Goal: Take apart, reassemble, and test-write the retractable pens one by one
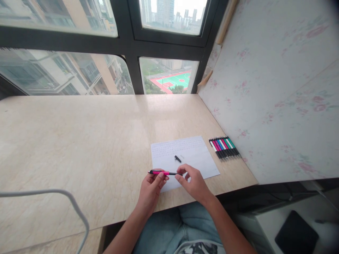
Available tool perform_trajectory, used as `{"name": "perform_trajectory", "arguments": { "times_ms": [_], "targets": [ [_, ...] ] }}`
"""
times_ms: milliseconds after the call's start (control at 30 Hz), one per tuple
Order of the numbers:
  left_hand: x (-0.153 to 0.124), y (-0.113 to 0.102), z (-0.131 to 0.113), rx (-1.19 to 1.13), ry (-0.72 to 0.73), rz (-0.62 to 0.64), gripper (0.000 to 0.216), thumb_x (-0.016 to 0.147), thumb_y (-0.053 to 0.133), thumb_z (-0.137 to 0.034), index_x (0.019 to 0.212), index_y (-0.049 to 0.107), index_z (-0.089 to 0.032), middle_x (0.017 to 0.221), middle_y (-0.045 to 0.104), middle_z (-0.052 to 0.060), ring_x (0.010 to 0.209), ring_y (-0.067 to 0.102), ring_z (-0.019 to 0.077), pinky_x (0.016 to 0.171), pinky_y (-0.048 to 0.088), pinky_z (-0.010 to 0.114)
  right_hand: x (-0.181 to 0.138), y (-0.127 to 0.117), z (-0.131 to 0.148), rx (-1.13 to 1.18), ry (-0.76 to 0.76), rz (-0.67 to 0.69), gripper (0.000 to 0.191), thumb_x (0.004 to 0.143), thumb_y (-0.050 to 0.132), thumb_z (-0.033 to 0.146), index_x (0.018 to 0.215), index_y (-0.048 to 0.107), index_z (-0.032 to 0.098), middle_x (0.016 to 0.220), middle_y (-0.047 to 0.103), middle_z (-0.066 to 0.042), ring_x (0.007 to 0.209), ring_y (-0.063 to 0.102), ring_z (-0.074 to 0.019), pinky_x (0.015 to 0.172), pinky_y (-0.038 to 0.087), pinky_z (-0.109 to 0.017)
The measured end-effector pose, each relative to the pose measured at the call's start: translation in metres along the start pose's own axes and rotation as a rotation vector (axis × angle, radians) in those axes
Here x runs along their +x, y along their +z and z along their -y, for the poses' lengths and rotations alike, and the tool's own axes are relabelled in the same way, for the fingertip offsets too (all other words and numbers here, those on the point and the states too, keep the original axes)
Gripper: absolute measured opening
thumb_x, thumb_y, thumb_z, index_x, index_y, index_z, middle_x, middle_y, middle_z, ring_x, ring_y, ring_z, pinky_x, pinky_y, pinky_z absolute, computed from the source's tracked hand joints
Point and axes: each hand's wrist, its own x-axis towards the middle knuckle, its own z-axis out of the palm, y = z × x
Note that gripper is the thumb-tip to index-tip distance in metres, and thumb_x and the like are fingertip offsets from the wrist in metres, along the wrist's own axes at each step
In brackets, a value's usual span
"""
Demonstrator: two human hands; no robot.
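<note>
A pink and black pen (162,172) lies level between my two hands, above the near part of a written-on white sheet of paper (185,145). My left hand (154,181) is closed round its pink barrel, thumb on top. At the black tip end, the thumb and fingers of my right hand (191,180) pinch the pen. On the paper just beyond my hands lies a small black piece (177,159), perhaps a pen part. Close by it is a small clear piece (182,156), too faint to name.
Several colourful pens (224,148) lie in a row right of the paper, near the flowered wall (278,106). A grey cable (60,192) arches over the marbled counter (79,141) at lower left. Dark-framed windows (129,46) stand behind, and the counter's front edge runs by my lap.
</note>
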Motion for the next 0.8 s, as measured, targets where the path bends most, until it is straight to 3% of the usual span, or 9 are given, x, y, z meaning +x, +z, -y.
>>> {"name": "perform_trajectory", "arguments": {
  "times_ms": [67, 267, 333, 467, 533, 700, 800],
  "targets": [
    [0.001, -0.001, 0.001, 0.002, -0.002, -0.012, 0.023, 0.072, 0.079, -0.026, 0.09, 0.069, -0.015, 0.085, 0.073, 0.005, 0.073, 0.067, 0.0115, 0.07, 0.052, 0.02, 0.001, 0.0, 0.0, -0.038, -0.01, -0.025, 0.015, 0.09, 0.055, 0.031, 0.085, 0.063, 0.02, 0.08, 0.067, -0.003, 0.072, 0.062, -0.0159, 0.059, 0.045, -0.023],
    [-0.001, 0.002, 0.0, 0.031, -0.005, -0.031, 0.026, 0.07, 0.08, -0.028, 0.089, 0.069, -0.014, 0.085, 0.074, 0.006, 0.073, 0.067, 0.0127, 0.071, 0.052, 0.022, 0.001, 0.001, -0.001, -0.168, 0.01, -0.039, 0.036, 0.097, 0.045, 0.033, 0.065, 0.057, 0.02, 0.059, 0.059, 0.001, 0.056, 0.055, -0.0135, 0.058, 0.039, -0.025],
    [0.0, 0.002, 0.0, 0.034, -0.007, -0.039, 0.026, 0.069, 0.08, -0.028, 0.089, 0.069, -0.014, 0.085, 0.074, 0.007, 0.073, 0.067, 0.0129, 0.071, 0.052, 0.022, 0.0, 0.003, -0.002, -0.161, 0.009, -0.03, 0.037, 0.098, 0.043, 0.034, 0.066, 0.057, 0.02, 0.061, 0.06, 0.0, 0.059, 0.056, -0.0141, 0.059, 0.04, -0.025],
    [0.002, 0.0, 0.001, 0.013, 0.005, -0.049, 0.029, 0.068, 0.081, -0.027, 0.091, 0.07, -0.015, 0.086, 0.073, 0.005, 0.073, 0.067, 0.0124, 0.069, 0.052, 0.021, -0.002, 0.008, -0.003, -0.147, -0.013, -0.057, 0.015, 0.092, 0.053, 0.033, 0.088, 0.061, 0.02, 0.081, 0.066, -0.004, 0.071, 0.06, -0.0165, 0.061, 0.043, -0.025],
    [0.003, -0.001, 0.001, 0.005, 0.013, -0.048, 0.029, 0.068, 0.081, -0.028, 0.092, 0.07, -0.015, 0.086, 0.073, 0.005, 0.074, 0.067, 0.0122, 0.07, 0.052, 0.021, -0.002, 0.01, -0.004, -0.164, -0.035, -0.057, 0.011, 0.09, 0.054, 0.03, 0.09, 0.061, 0.021, 0.084, 0.066, -0.004, 0.071, 0.059, -0.0165, 0.061, 0.043, -0.026],
    [0.001, 0.0, -0.001, 0.018, 0.006, -0.029, 0.026, 0.07, 0.08, -0.027, 0.09, 0.069, -0.014, 0.086, 0.073, 0.006, 0.073, 0.067, 0.0121, 0.07, 0.052, 0.022, -0.002, 0.01, -0.006, -0.172, -0.009, -0.016, 0.037, 0.099, 0.04, 0.033, 0.07, 0.059, 0.02, 0.064, 0.063, -0.001, 0.062, 0.059, -0.0149, 0.062, 0.041, -0.026],
    [0.002, -0.001, -0.003, 0.018, 0.015, -0.033, 0.026, 0.071, 0.079, -0.027, 0.091, 0.069, -0.014, 0.086, 0.073, 0.006, 0.073, 0.067, 0.0122, 0.07, 0.052, 0.022, -0.003, 0.01, -0.005, -0.152, 0.025, -0.015, 0.032, 0.097, 0.044, 0.037, 0.075, 0.061, 0.02, 0.067, 0.065, -0.001, 0.062, 0.06, -0.0149, 0.059, 0.042, -0.024]
  ]
}}
